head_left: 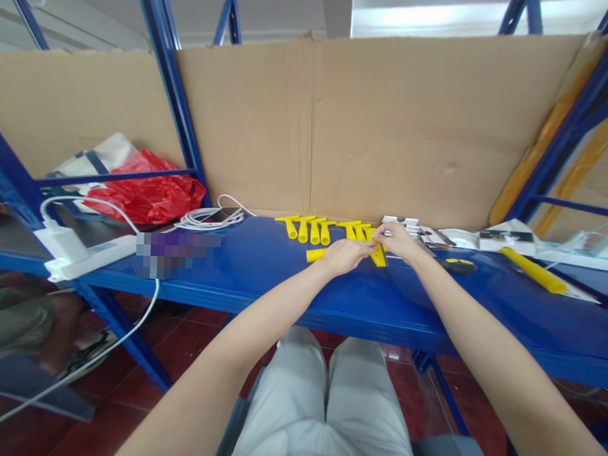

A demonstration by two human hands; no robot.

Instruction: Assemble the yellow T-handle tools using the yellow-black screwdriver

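Observation:
My left hand (347,256) is closed round a yellow T-shaped scraper (315,255). Its handle pokes out to the left of the hand, and its wide blade shows on the right. At the upper end of that blade, the fingers of my right hand (394,238) are pinched together; what lies between them is too small to make out. Behind my left hand, several more yellow scrapers (302,231) lie in a row, handles toward me. Others (352,231) lie just beyond my fingers, partly hidden by them.
White packets and a small box (507,238) lie along the back right, near a black and yellow tool (458,265) and a yellow tube (534,270). On the left are a power strip (101,257), coiled white cable (209,219) and a red bag (148,189). Cardboard (387,124) walls the back.

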